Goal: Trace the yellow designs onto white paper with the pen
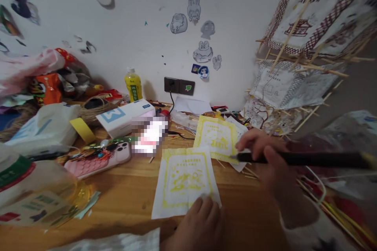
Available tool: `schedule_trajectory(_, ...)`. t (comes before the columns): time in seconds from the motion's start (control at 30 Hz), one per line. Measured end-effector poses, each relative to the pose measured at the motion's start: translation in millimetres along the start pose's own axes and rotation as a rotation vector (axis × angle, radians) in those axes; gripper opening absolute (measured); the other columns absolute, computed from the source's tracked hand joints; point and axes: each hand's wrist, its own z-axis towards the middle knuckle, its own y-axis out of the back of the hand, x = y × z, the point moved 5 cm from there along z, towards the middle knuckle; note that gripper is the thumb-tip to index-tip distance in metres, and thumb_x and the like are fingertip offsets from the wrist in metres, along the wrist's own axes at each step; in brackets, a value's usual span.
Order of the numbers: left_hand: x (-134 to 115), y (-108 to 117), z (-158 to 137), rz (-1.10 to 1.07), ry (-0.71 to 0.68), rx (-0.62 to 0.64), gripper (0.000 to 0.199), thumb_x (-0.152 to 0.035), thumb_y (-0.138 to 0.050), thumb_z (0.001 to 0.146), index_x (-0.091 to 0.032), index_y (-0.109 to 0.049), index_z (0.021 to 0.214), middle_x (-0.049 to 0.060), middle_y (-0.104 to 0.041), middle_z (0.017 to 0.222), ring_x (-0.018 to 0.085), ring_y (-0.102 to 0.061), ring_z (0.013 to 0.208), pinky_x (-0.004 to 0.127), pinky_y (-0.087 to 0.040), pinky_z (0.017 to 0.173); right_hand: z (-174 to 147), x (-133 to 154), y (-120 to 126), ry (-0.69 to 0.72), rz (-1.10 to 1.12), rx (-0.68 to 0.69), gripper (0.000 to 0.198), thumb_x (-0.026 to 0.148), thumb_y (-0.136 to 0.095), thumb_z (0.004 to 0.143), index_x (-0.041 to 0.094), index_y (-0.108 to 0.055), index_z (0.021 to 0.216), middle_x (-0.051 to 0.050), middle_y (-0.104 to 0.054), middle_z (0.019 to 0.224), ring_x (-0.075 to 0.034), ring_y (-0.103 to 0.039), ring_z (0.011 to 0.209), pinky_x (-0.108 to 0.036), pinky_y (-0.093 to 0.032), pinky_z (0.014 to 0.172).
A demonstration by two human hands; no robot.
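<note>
A white sheet of paper [185, 200] with a yellow printed-looking drawing and a patterned yellow border lies on the wooden table in front of me. My left hand [198, 223] rests on its lower edge with the fingers curled together, holding it down. Above the table on the right, my right hand [265, 160] grips a black marker pen [318, 159], blurred by motion. The pen lies nearly level, its tip pointing left and a yellowish end at the right. Close to that tip is a second sheet, yellow-bordered [218, 137], partly behind my right fingers.
At left stand a large plastic bottle [35, 188], a pink phone case [98, 159], a tissue pack [44, 129] and a white box [126, 115]. A lit phone screen [150, 135] lies behind the sheet. Stick-framed paper lanterns [300, 27] hang at right; thin sticks [338, 215] lie below.
</note>
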Motion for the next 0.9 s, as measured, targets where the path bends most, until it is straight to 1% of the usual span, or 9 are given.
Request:
schedule_trajectory(0.13,4,-2,0,0.020,0.046,-0.018,0.038,-0.025,-0.039,0.102,-0.009,-0.054,0.133,0.015,-0.059,0.131,0.028,-0.051,0.122,0.039,-0.042,0.095,-26,-60,-23,-0.205,-0.006,0.072,0.047,0.052,-0.033,0.098,0.022,-0.059,0.073,-0.001,-0.057,0.062,-0.018,-0.057,0.059,-0.031,-0.049,0.057)
schedule_trajectory(0.2,4,-6,1,0.015,0.032,0.014,0.035,-0.026,-0.041,0.102,-0.010,-0.058,0.127,0.015,-0.062,0.125,0.029,-0.054,0.117,0.039,-0.043,0.092,-40,-81,-31,-0.220,-0.050,0.193,0.034,0.051,-0.049,0.093,0.022,-0.066,0.089,-0.004,-0.068,0.081,-0.021,-0.065,0.076,-0.033,-0.055,0.071)
schedule_trajectory(0.27,2,-7,2,0.006,0.007,0.026,0.032,-0.026,-0.045,0.100,-0.009,-0.061,0.122,0.015,-0.064,0.121,0.028,-0.055,0.114,0.039,-0.044,0.089,-50,-94,-34,-0.217,-0.093,0.177,0.027,0.045,-0.054,0.091,0.023,-0.065,0.104,-0.006,-0.071,0.101,-0.022,-0.066,0.094,-0.037,-0.055,0.085)
schedule_trajectory(0.33,0,-6,2,-0.001,-0.017,0.025,0.027,-0.025,-0.048,0.099,-0.010,-0.065,0.115,0.014,-0.066,0.114,0.027,-0.057,0.107,0.038,-0.044,0.086,-54,-100,-36,-0.221,-0.130,0.113,0.023,0.038,-0.057,0.089,0.024,-0.064,0.106,-0.006,-0.070,0.106,-0.022,-0.066,0.099,-0.038,-0.054,0.088)
schedule_trajectory(0.5,-3,-3,2,-0.047,-0.043,0.066,0.015,-0.022,-0.054,0.096,-0.015,-0.068,0.096,0.007,-0.067,0.083,0.022,-0.058,0.078,0.035,-0.047,0.075,-53,-96,-39,-0.297,-0.184,0.035,0.006,0.027,-0.058,0.083,0.022,-0.061,0.086,-0.002,-0.068,0.082,-0.019,-0.066,0.076,-0.032,-0.056,0.072)
schedule_trajectory(0.6,3,-2,-1,-0.096,0.048,0.105,0.024,-0.029,-0.052,0.096,-0.014,-0.066,0.109,0.011,-0.067,0.104,0.026,-0.059,0.098,0.039,-0.047,0.087,-50,-91,-39,-0.321,-0.120,0.066,0.009,0.025,-0.056,0.084,0.023,-0.061,0.091,-0.003,-0.070,0.088,-0.020,-0.066,0.083,-0.033,-0.056,0.077)
schedule_trajectory(0.73,19,6,-3,-0.225,0.223,0.112,0.065,-0.047,-0.056,0.091,-0.007,-0.045,0.140,0.021,-0.044,0.144,0.037,-0.038,0.131,0.051,-0.038,0.104,-49,-93,-44,-0.363,0.059,0.125,0.020,0.027,-0.057,0.085,0.024,-0.062,0.104,-0.004,-0.072,0.098,-0.019,-0.068,0.087,-0.035,-0.056,0.082)
schedule_trajectory(0.8,27,11,-1,-0.307,0.274,0.123,0.067,-0.043,-0.059,0.089,-0.008,-0.040,0.143,0.019,-0.046,0.143,0.036,-0.040,0.129,0.051,-0.039,0.105,-52,-99,-49,-0.430,0.151,0.177,0.019,0.032,-0.057,0.085,0.023,-0.064,0.101,-0.003,-0.073,0.088,-0.017,-0.067,0.073,-0.033,-0.057,0.072)
schedule_trajectory(0.9,40,16,4,-0.341,0.326,0.131,0.051,-0.029,-0.058,0.090,-0.011,-0.047,0.137,0.015,-0.058,0.125,0.031,-0.052,0.111,0.050,-0.045,0.096,-56,-109,-57,-0.556,0.306,0.203,0.023,0.041,-0.056,0.086,0.020,-0.065,0.083,0.001,-0.065,0.060,-0.014,-0.058,0.049,-0.027,-0.051,0.050)
